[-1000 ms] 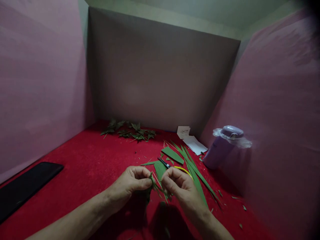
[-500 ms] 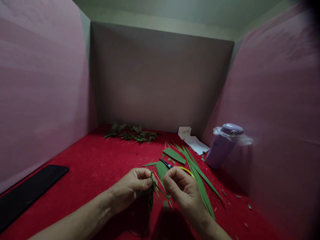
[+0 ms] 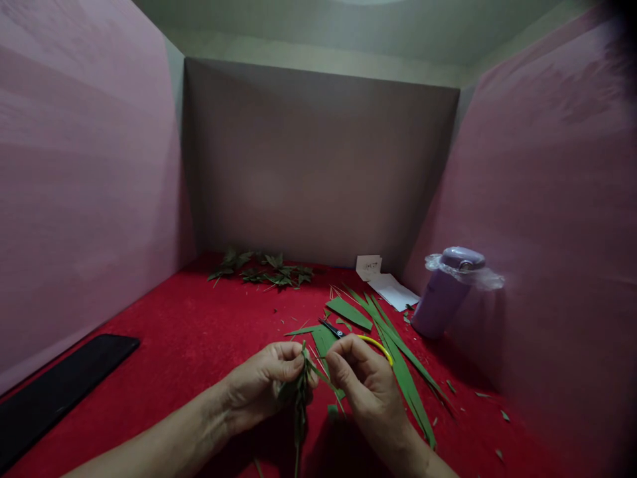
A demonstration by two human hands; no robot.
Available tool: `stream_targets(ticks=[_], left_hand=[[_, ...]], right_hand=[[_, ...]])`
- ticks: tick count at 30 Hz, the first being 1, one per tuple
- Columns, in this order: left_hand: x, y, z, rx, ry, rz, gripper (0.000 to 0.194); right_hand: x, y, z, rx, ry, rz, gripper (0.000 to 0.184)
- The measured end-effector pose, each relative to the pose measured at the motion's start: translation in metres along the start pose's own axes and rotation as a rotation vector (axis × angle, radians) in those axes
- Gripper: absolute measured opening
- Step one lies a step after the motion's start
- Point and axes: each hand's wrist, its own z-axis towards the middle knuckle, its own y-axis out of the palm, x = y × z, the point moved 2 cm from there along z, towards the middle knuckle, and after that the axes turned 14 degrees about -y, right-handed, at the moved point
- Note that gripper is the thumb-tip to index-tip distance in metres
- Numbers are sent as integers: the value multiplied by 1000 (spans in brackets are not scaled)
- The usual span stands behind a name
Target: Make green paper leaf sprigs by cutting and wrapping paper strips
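Note:
Both my hands meet low in the middle, over a red cloth (image 3: 189,338). My left hand (image 3: 266,382) is closed around a small woven piece of green leaf strips (image 3: 300,398) that hangs down below the fingers. My right hand (image 3: 361,382) pinches a thin strip of that same piece, its fingers pressed together. Just behind the hands lie long green leaf strips (image 3: 398,358) and scissors with a yellow handle (image 3: 358,337), partly hidden by my right hand.
A pile of small finished leaf pieces (image 3: 263,269) lies at the back. A lilac bottle wrapped in plastic (image 3: 445,292) stands at the right, white paper slips (image 3: 385,282) beside it. A black phone (image 3: 60,385) lies at the left. Pink and grey panels wall in the space.
The leaf piece now hangs lower and straighter under my left hand. Both hands sit slightly lower and to the right in the picture; the camera has shifted a little.

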Motion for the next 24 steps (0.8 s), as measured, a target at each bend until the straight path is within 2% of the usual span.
stream_targets(ticks=[9,18,21,24], left_hand=[[1,3,0,22,-29,16,23],[1,4,-3,36,27,102,20],[1,4,-4,28,38,110,20],[2,4,-2,29,52,77,19]], right_hand=[[2,0,0,18,-44,-56,22],[-3,-2,-2,24,-168,-159,20],[-1,-4,-2,83,-168,-197,19],[0,-8,1,144,-147,-326,13]])
